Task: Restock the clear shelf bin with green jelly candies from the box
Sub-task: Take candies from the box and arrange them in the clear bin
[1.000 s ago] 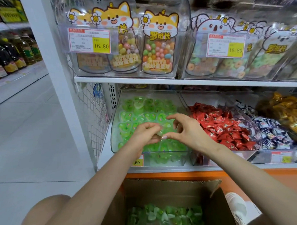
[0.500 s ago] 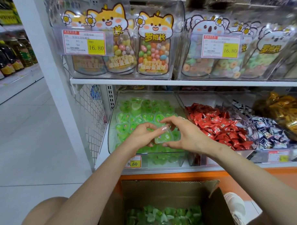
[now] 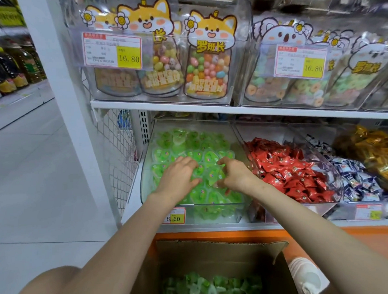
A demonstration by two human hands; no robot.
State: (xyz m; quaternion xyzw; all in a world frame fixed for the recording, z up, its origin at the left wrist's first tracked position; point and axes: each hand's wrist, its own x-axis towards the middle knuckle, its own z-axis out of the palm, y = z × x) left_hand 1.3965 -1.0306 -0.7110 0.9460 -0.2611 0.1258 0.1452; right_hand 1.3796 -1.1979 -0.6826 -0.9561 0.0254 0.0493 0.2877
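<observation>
The clear shelf bin [image 3: 215, 213] on the lower shelf is filled with green jelly candies [image 3: 180, 147] in small cups. Both my hands are inside it, on the pile. My left hand [image 3: 178, 176] lies palm down with bent fingers on the jellies, thumb stretched to the right. My right hand [image 3: 235, 174] has its fingers curled and its thumb under, pinching a green jelly. Below the shelf stands the open cardboard box [image 3: 214, 249], with more green jelly candies [image 3: 204, 285] at its bottom.
To the right are bins of red [image 3: 288, 170], blue-white [image 3: 354, 174] and gold [image 3: 375, 149] wrapped candies. The upper shelf [image 3: 209, 110] hangs close above with candy jars [image 3: 205, 65]. A wire mesh side [image 3: 120, 153] and white post [image 3: 77, 107] stand left; an aisle floor [image 3: 35, 174] beyond.
Both hands have dropped from holding one jelly between them above the pile down onto the candies, and have moved slightly apart. The camera has come closer to the bin.
</observation>
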